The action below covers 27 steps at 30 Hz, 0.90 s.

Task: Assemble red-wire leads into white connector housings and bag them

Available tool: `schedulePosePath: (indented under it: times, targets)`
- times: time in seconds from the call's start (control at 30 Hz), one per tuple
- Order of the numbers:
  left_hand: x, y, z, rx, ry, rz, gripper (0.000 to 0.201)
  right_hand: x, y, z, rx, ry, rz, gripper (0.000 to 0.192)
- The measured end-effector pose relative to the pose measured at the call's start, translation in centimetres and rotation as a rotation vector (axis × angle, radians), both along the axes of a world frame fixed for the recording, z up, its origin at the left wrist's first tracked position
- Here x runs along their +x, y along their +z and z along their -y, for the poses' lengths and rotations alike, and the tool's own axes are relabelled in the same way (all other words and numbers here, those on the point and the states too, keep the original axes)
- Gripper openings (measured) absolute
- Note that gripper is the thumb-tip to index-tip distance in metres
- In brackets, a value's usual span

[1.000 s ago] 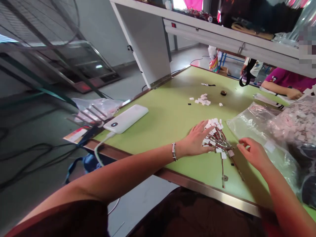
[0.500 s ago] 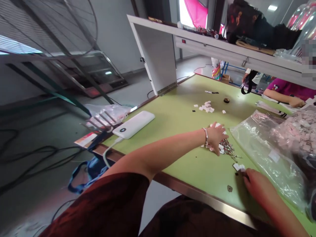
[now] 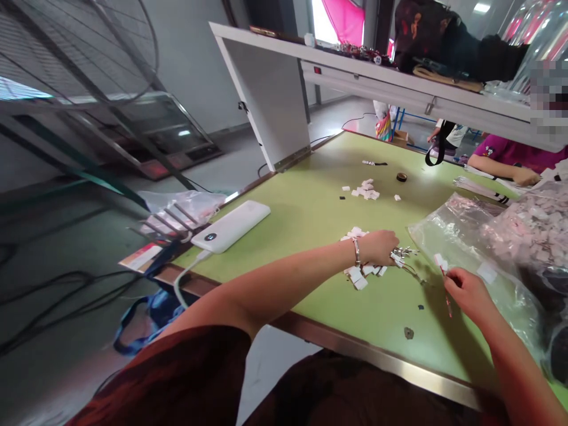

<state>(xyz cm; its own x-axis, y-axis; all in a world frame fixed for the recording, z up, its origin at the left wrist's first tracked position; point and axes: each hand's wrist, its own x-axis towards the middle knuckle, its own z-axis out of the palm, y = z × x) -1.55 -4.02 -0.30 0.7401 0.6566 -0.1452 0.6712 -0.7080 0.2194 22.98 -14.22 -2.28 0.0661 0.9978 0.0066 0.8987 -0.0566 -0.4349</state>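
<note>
My left hand (image 3: 379, 247), with a bracelet at the wrist, is closed over a bunch of thin silvery pieces (image 3: 403, 254) whose ends stick out past the fingertips. Beside and under that wrist lies a heap of small white tabs (image 3: 358, 277). At the right, my right hand (image 3: 471, 294) pinches a thin reddish strip (image 3: 448, 305) with a white piece (image 3: 440, 262) at its upper end, held just above the table. Exactly what the strip is cannot be made out. Nearer me lie a small dark square (image 3: 421, 307) and a brownish flat scrap (image 3: 409, 333).
A clear plastic bag (image 3: 452, 231) full of white tabs covers the right side of the green table (image 3: 302, 219). A white power bank (image 3: 235, 226) with a cable lies left. Behind are more tabs (image 3: 366, 190), a tape roll (image 3: 402, 177) and a co-worker's arm (image 3: 497, 168).
My left hand has gone from spread fingers to closed on the silvery pieces, uncovering more white tabs. My right hand has risen from the tabletop with the strip. The view has shifted slightly.
</note>
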Motion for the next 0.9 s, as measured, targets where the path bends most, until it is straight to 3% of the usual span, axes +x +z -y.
schedulePosePath:
  times: [0.1,0.23,0.4,0.5,0.7,0.8,0.9]
  targets:
    - [0.3,0.5,0.0,-0.072,0.035,-0.037,0.019,-1.4,0.3,-1.0,0.079,0.05,0.197,0.022]
    - [0.7,0.4,0.0,-0.086,0.064,-0.05,0.021,-4.8,-0.5,-1.5,0.031,0.162,0.215,0.017]
    - [0.5,0.0,0.0,-0.086,0.089,-0.037,0.028,-8.0,-1.8,-1.0,-0.051,0.08,0.244,0.031]
    - [0.5,0.1,0.0,-0.09,0.083,-0.053,0.028,-8.2,-2.0,-1.2,-0.116,0.045,0.201,0.02]
    - [0.6,0.0,-0.1,-0.086,0.082,-0.073,0.023,-5.1,-1.3,-1.6,-0.136,0.031,-0.03,0.021]
    - [-0.1,0.2,-0.3,-0.129,0.089,-0.03,0.019,-3.8,-0.9,-1.3,-0.116,0.002,-0.264,0.023]
    - [-1.0,0.7,-0.8,-0.184,0.11,0.063,0.018,-4.3,-0.8,-1.2,-0.091,-0.042,-0.546,0.032]
